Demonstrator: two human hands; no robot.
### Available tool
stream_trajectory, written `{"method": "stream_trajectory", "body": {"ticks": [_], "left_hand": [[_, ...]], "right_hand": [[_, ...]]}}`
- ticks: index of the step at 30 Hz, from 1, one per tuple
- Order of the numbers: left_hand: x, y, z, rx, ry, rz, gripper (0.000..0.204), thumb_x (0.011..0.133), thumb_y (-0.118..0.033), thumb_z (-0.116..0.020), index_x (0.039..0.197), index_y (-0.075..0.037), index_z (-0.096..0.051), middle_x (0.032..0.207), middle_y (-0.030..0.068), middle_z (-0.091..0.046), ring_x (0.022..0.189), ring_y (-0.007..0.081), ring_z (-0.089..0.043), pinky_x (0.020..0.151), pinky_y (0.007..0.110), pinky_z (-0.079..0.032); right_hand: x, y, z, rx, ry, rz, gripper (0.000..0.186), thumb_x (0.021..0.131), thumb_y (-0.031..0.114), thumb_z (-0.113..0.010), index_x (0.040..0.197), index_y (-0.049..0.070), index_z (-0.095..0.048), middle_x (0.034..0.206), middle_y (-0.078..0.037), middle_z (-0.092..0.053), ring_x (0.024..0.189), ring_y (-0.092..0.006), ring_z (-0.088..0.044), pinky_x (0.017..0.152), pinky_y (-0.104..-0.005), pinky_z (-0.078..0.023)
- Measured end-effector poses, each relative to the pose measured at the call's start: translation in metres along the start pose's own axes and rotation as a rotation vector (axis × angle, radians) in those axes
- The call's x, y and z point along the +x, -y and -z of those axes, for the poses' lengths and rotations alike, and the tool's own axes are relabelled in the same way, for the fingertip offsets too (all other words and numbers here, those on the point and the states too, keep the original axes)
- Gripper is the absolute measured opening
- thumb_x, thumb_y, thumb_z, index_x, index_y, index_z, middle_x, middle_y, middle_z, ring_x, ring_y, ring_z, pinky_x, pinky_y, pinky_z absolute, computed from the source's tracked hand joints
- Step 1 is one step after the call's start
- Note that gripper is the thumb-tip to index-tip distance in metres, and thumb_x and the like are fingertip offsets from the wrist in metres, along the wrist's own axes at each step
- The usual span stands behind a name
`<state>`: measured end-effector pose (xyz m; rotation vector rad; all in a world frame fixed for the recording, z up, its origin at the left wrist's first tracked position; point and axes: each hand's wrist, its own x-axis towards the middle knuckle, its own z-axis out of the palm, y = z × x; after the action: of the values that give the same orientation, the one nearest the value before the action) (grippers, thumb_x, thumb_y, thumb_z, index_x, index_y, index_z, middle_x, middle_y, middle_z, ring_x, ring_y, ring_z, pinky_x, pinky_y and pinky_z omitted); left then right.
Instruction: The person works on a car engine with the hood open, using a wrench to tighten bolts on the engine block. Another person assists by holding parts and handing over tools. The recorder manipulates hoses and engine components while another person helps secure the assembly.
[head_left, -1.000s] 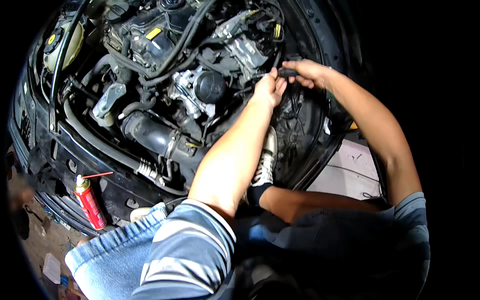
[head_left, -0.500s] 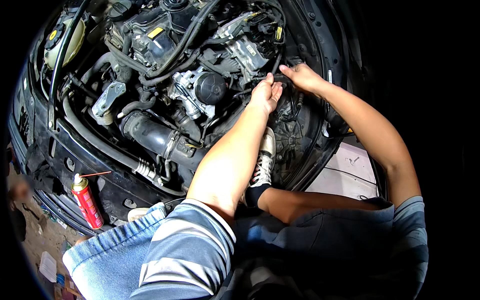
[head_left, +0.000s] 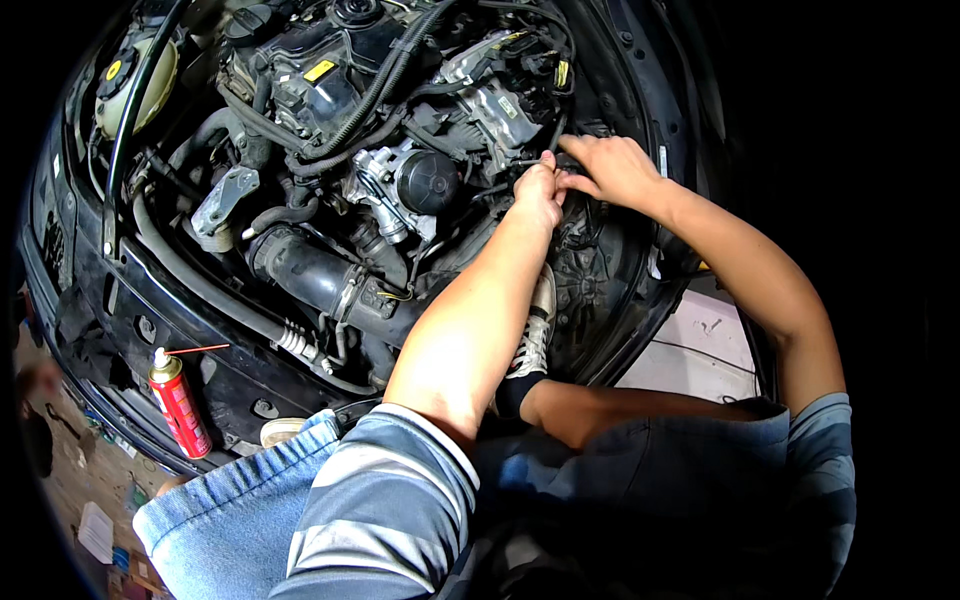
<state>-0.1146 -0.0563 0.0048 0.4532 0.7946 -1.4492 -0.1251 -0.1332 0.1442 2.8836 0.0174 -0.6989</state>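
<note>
Both my hands reach into an open car engine bay [head_left: 330, 180]. My left hand [head_left: 538, 192] has its fingers pinched around a thin dark metal tool or rod [head_left: 530, 162] near the right side of the engine. My right hand [head_left: 612, 168] sits right beside it, fingers curled on a dark part at the bay's right edge; what it grips is hidden. A round black cap [head_left: 428, 182] lies just left of my left hand.
A thick black intake hose [head_left: 310, 275] runs across the lower engine. A red spray can [head_left: 180, 402] with a straw stands at the lower left. A coolant tank with a yellow cap [head_left: 128, 82] is top left. My shoe [head_left: 532, 340] rests inside the bay.
Both hands have shifted slightly left and closer together; the right hand has moved from a dark handle toward the left hand.
</note>
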Motion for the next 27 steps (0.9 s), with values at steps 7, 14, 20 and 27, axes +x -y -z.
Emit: {"method": "stream_trajectory", "body": {"ticks": [7,14,20,27], "left_hand": [[-0.007,0.016,-0.007,-0.121,0.106,-0.014,0.026,0.096,-0.039,-0.058,0.108,-0.016,-0.063,0.112,-0.0012,-0.063,0.105,0.0154,-0.058,0.089,0.032,-0.041],[0.004,-0.001,0.010,-0.135,0.025,-0.014,0.018,0.100,-0.030,-0.051,0.105,-0.016,-0.061,0.096,-0.0018,-0.065,0.083,0.0157,-0.062,0.076,0.031,-0.047],[-0.002,0.003,0.006,-0.226,0.189,-0.005,0.022,0.104,-0.025,-0.038,0.115,-0.013,-0.054,0.120,0.0003,-0.059,0.104,0.0179,-0.058,0.096,0.036,-0.042],[0.029,-0.016,0.026,-0.268,0.015,0.056,0.031,0.106,-0.031,-0.029,0.120,-0.016,-0.052,0.116,-0.0032,-0.067,0.108,0.0155,-0.058,0.096,0.035,-0.042]], "right_hand": [[0.010,-0.025,-0.012,0.794,0.511,-0.882,0.050,0.094,0.047,-0.052,0.071,0.005,-0.065,0.055,-0.009,-0.057,0.048,-0.0181,-0.053,0.045,-0.0365,-0.039],[0.008,0.012,0.007,-0.256,0.019,0.187,0.031,0.083,0.036,-0.063,0.094,0.007,-0.062,0.080,-0.012,-0.066,0.076,-0.0260,-0.067,0.065,-0.0372,-0.054],[0.012,0.011,-0.002,-0.424,0.220,0.192,0.019,0.081,0.019,-0.058,0.090,0.003,-0.062,0.081,-0.016,-0.069,0.080,-0.0247,-0.070,0.065,-0.0359,-0.055],[0.053,-0.007,0.002,0.619,0.792,-0.773,0.056,0.094,0.046,-0.053,0.077,-0.007,-0.063,0.062,-0.010,-0.058,0.057,-0.0233,-0.057,0.058,-0.0417,-0.048]]}}
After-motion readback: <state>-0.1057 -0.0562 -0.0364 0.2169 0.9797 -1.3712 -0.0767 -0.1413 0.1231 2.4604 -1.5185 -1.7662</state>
